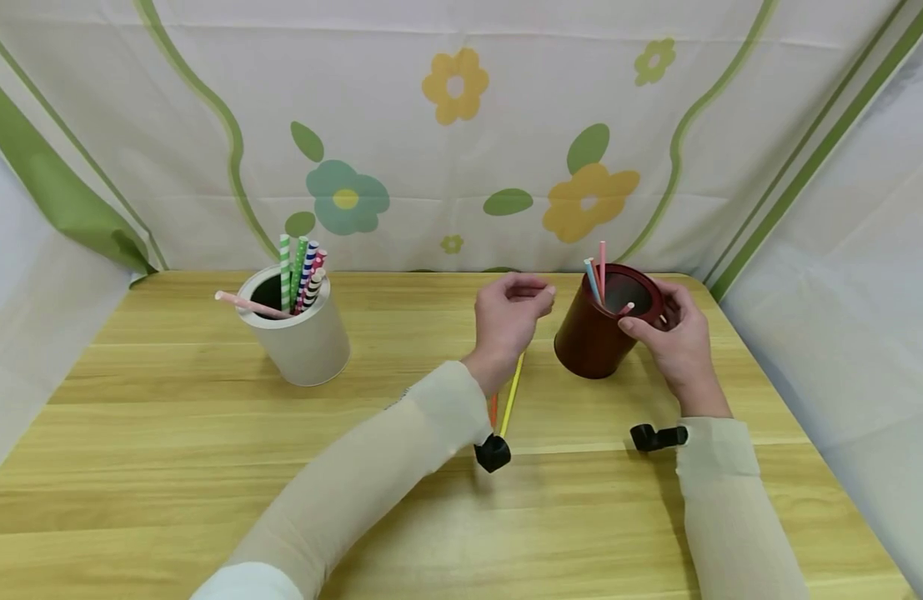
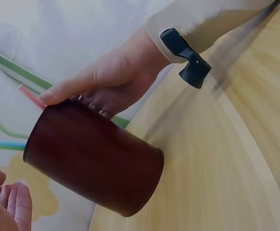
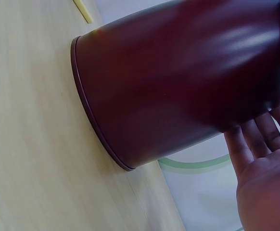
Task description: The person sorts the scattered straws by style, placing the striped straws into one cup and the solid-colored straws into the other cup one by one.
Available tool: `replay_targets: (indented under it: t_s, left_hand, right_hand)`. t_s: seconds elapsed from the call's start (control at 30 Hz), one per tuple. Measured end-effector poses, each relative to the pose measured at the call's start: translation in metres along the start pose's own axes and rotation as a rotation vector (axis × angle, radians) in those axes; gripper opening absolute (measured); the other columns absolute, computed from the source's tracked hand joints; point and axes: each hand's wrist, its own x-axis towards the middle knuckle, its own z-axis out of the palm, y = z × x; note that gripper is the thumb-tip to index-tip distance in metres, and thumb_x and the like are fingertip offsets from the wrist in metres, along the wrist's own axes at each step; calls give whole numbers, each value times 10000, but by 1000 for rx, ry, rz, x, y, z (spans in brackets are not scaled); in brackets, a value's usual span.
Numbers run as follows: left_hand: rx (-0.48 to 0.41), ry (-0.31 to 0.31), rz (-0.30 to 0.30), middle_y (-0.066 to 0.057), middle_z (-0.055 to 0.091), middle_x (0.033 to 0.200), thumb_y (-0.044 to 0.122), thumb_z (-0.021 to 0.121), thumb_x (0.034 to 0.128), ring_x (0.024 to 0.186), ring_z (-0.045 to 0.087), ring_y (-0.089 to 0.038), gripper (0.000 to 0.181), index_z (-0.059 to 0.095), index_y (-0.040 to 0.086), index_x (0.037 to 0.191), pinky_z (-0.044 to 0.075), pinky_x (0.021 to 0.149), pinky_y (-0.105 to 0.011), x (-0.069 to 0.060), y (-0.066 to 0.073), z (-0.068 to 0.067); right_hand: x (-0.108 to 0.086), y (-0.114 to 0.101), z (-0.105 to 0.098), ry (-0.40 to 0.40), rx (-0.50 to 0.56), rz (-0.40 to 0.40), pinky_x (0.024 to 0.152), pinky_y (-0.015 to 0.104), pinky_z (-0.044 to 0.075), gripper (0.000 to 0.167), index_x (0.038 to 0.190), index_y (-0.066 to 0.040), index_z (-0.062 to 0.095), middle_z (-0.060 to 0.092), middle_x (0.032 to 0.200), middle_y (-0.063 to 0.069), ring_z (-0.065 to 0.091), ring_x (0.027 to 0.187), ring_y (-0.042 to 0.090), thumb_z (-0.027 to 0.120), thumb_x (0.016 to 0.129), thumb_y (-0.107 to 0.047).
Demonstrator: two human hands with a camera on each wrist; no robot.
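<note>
My right hand [image 1: 674,342] grips the dark red cylindrical cup [image 1: 592,342] by its right side, thumb near the front rim and fingers behind. Inside the cup lean several straws, among them a pink straw [image 1: 602,267] and a light blue straw [image 1: 592,281]. One more reddish straw [image 1: 626,308] pokes out close to the right thumb. To the left of the cup my left hand [image 1: 506,321] hovers with loosely bent fingers, and I see nothing in it. Beneath the left wrist lie a yellow straw [image 1: 512,396] and an orange straw [image 1: 494,410], partly hidden.
On the left of the wooden table [image 1: 168,467] stands a white cup [image 1: 299,346] holding several striped and dotted straws. A pale pink straw [image 1: 239,300] juts out over its left rim. Behind the table hangs a flowered curtain [image 1: 401,125].
</note>
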Motion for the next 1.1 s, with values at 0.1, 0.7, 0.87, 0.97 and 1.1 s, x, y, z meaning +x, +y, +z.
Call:
replay_targets:
  t_s: [0.1,0.7,0.87,0.97,1.1]
  left_hand:
    - [-21,0,-35,-75,760,929,8,812,935,793,747,-150,125,773,-20,1050,668,848,-334,0,-1,-8]
    - [103,-50,-273,-78,738,980,131,836,952,1105,760,-408,221,743,11,1113,660,930,-385,-1,-27,-61]
    - [126,-71,-308,-65,733,1011,151,834,958,1108,762,-372,218,744,42,1124,641,987,-407,1,-38,-76]
    - [157,-79,-313,-54,731,1018,157,839,953,1057,765,-328,236,745,45,1139,635,981,-399,1,-41,-82]
    - [255,-83,-325,-39,720,1016,180,864,927,971,748,-243,303,745,44,1170,606,892,-336,1,-46,-87]
  right_hand:
    - [0,0,0,0,-4,5,919,59,526,576,1392,-130,614,649,1263,-92,612,1159,40,816,889,65]
    - [2,2,-1,-3,-25,15,932,57,518,588,1413,-126,597,637,1282,-97,602,1180,39,825,897,38]
    - [2,2,0,-5,-19,15,937,58,517,586,1407,-129,600,638,1284,-96,603,1183,39,826,895,43]
    - [2,1,0,-4,-16,15,937,59,517,582,1404,-129,602,636,1284,-95,602,1184,39,824,895,46]
    - [1,1,0,0,-19,20,942,63,513,581,1407,-133,603,632,1287,-97,597,1188,37,823,898,41]
